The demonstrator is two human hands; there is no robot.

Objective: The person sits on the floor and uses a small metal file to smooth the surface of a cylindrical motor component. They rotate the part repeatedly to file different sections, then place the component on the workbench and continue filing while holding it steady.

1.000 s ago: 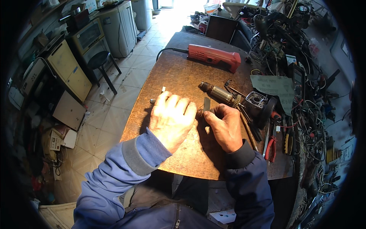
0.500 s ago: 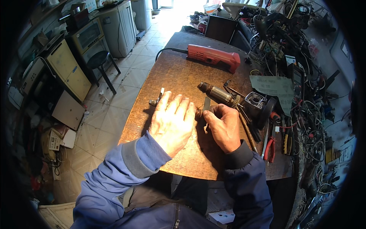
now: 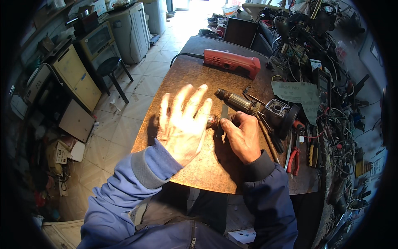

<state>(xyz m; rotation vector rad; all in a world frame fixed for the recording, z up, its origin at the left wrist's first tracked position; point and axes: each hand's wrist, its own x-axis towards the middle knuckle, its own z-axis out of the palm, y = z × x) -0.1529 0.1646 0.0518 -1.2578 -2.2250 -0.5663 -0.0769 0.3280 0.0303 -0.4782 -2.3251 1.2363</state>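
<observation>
My left hand [image 3: 182, 124] lies palm down with spread, straightened fingers over a small copper-banded rotor [image 3: 212, 121], hiding much of it. Just to its right, my right hand [image 3: 241, 135] pinches a narrow dark grey strip [image 3: 224, 111], whose top sticks up beside the rotor's end. Beyond both hands, a larger motor armature [image 3: 236, 100] lies on the wooden table [image 3: 190, 180], next to a metal housing with a black round part [image 3: 277, 108]. Thin rods [image 3: 267, 139] lie right of my right hand.
A red power tool body [image 3: 230, 60] with a cord lies at the back. Pliers [image 3: 294, 162], green paper [image 3: 294, 93] and tangled wires and parts [image 3: 302, 45] crowd the right. Left are a black stool [image 3: 108, 66] and cabinets [image 3: 78, 79] along a tiled floor.
My left hand has shifted forward, away from me, and its fingers have straightened and spread over the rotor's left end. My right hand stays nearly in place with the strip.
</observation>
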